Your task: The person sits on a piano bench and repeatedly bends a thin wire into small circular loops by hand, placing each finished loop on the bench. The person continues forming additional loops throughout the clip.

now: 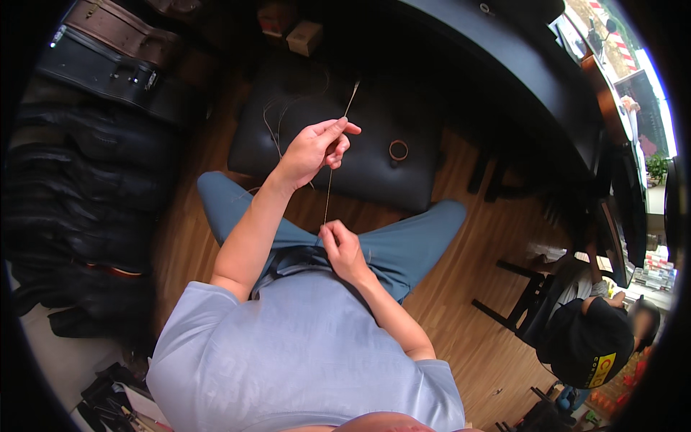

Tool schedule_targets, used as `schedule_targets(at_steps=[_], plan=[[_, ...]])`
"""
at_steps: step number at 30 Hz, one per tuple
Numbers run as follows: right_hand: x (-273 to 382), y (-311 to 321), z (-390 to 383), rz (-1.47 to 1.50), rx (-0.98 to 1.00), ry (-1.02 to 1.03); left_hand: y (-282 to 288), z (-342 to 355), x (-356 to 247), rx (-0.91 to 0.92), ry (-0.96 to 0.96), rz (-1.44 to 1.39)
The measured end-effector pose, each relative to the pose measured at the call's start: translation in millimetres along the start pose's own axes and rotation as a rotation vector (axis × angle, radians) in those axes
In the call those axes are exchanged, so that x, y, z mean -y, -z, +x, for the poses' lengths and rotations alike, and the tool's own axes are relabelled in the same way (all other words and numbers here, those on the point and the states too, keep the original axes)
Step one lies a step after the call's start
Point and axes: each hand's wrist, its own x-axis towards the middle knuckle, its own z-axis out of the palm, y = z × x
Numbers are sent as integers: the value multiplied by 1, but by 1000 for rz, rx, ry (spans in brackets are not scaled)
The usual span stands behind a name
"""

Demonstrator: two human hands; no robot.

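Both hands are pinching the same thin wire point(328, 189), pulled into a fairly straight line between them. The left hand point(314, 149) is raised out in front, thumb and fingers closing on the wire up near its top, and a short end is sticking out past the fingers toward the dark padded stool point(288, 155). The right hand point(342, 250) is sitting low, close to the lap, nipping the bottom end between its fingertips. More loose wire is curling over the stool top behind the left hand, and a small brown ring point(398, 150) is lying on that same cushion, well off to the right of the hands. Black instrument cases point(108, 72) are piling up along the left side on the wood floor point(461, 288). Another person in a black cap point(586, 345) is sitting at lower right.
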Motion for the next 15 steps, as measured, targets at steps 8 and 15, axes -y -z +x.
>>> schedule_targets(at_steps=[8, 15], plan=[[-46, -1, -15, -569, 92, 34, -14, -1, -105, -69, -341, 93], [-54, 4, -24, -481, 129, 40, -31, -21, -172, -80, -494, 178]])
